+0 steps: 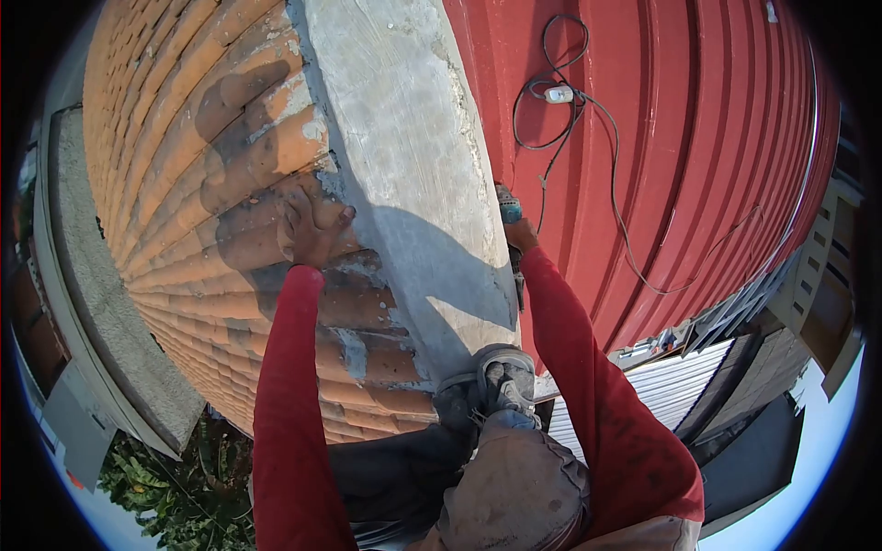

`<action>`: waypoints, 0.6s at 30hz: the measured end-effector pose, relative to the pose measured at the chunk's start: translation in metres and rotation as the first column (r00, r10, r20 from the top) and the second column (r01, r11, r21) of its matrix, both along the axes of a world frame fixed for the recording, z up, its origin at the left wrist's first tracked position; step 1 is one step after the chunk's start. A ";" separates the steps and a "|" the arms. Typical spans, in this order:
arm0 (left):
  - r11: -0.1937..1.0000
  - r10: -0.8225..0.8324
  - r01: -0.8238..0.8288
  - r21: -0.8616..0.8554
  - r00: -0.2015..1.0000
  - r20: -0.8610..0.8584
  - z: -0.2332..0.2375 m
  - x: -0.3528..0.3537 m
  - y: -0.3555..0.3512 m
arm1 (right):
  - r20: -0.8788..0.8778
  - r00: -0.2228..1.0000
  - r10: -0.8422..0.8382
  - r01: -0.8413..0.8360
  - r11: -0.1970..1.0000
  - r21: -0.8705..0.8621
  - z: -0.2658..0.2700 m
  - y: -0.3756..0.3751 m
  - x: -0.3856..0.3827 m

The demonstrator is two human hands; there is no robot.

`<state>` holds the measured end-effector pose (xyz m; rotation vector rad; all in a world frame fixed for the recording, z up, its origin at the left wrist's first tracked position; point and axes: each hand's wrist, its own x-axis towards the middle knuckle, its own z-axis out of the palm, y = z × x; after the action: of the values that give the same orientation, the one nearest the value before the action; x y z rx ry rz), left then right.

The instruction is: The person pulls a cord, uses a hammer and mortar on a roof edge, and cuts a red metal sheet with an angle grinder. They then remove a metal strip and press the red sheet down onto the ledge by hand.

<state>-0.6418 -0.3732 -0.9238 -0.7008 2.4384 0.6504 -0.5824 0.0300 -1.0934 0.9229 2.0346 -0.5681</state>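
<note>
My left hand (310,234) rests with fingers spread on the orange clay roof tiles (193,211), beside the concrete ridge. Past the ridge on the other side, my right hand (523,236) is wrapped around a teal corded power tool (508,204), low against the ridge's right edge. Its lower part is largely hidden by the hand and sleeve, so I cannot tell the exact kind. The smooth grey concrete ridge (404,119) runs between my two hands, with my shadow falling over it and the tiles.
A red corrugated metal roof (698,119) slopes off to the right. A dark cord (614,174) loops across it, with a white connector (559,95) in the coil. My shoe (505,376) stands at the ridge's near end. Roof edges drop off at both sides; plants (175,487) grow below left.
</note>
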 end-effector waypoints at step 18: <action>0.990 -0.046 0.065 0.128 0.989 -0.141 -0.030 0.009 -0.019 | 0.103 0.995 0.007 0.004 0.995 -0.098 0.020 0.018 0.005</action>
<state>-0.6330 -0.3919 -0.9534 -0.5491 2.5020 0.8556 -0.5774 0.0483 -1.0731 0.8741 1.8977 -0.6021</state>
